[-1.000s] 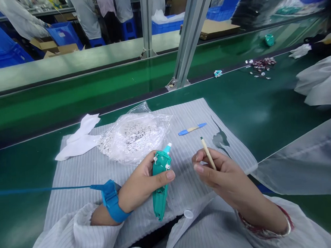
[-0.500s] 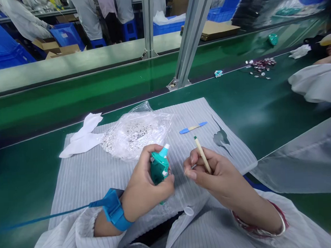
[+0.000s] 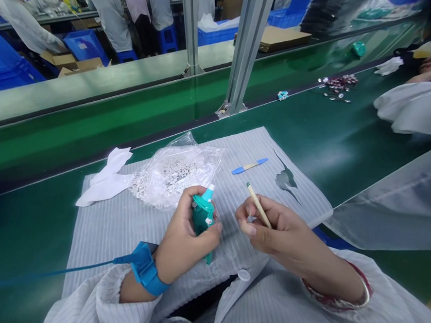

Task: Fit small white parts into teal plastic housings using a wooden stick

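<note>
My left hand (image 3: 186,231) is closed around a small teal plastic part with a white-tipped spout (image 3: 203,213), held over the foam sheet. To its right, my right hand (image 3: 274,226) holds a cream stick with a green end (image 3: 258,205) that points up and away. Thumb and forefinger of that hand also pinch a tiny pale piece (image 3: 251,219), too small to name. A clear plastic bag (image 3: 179,171) of many small whitish parts lies just beyond my left hand. Beyond the right one rests a blue-ended stick (image 3: 250,166).
The white foam sheet (image 3: 106,231) covers the green bench (image 3: 347,163). White paper (image 3: 109,180) lies at its left, with a hole in the sheet at right. A blue wrist strap's cord (image 3: 61,272) runs left. A metal post (image 3: 243,47) rises behind; another person's sleeve (image 3: 413,108) is at right.
The teal part has turned slightly in my left hand, and its lower end now shows beneath the thumb. The stick in my right hand leans a little more to the left.
</note>
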### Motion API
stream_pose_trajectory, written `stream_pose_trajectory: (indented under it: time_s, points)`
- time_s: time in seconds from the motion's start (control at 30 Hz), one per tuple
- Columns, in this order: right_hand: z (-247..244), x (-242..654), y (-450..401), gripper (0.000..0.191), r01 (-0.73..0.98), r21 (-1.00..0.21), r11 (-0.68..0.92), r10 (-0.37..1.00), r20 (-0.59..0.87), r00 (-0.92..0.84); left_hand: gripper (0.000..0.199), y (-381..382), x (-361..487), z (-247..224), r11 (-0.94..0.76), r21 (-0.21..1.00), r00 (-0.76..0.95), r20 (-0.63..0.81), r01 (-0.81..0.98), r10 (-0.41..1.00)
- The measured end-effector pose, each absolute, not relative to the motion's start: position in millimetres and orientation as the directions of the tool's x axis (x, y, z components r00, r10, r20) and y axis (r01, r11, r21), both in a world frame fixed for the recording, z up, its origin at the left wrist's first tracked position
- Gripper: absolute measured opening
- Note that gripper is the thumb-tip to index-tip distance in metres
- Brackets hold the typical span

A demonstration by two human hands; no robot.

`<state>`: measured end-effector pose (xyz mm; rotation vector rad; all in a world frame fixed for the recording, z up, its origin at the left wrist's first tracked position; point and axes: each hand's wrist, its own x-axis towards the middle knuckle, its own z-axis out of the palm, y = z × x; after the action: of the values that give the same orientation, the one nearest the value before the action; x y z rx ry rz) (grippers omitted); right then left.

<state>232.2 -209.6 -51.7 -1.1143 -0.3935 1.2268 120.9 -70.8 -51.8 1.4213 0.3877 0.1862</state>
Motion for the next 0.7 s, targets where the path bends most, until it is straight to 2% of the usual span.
stream_pose_trajectory:
  time_s: [0.43,0.7]
  points:
    - [-46.4,246.0,-224.3,0.026,-0.562,-0.827,-0.012,0.920,-0.229,0.318,0.037,-68.4,126.3,-42.4,0.078,0.994,0.920,-0.101,0.077,0.378]
    - [-52.8,261.4,-237.4,0.022,-0.610,-0.792,0.006,0.912,-0.246,0.329,0.042,-71.2,150.7,-17.9,0.185,0.935,0.812,-0.356,0.304,0.462]
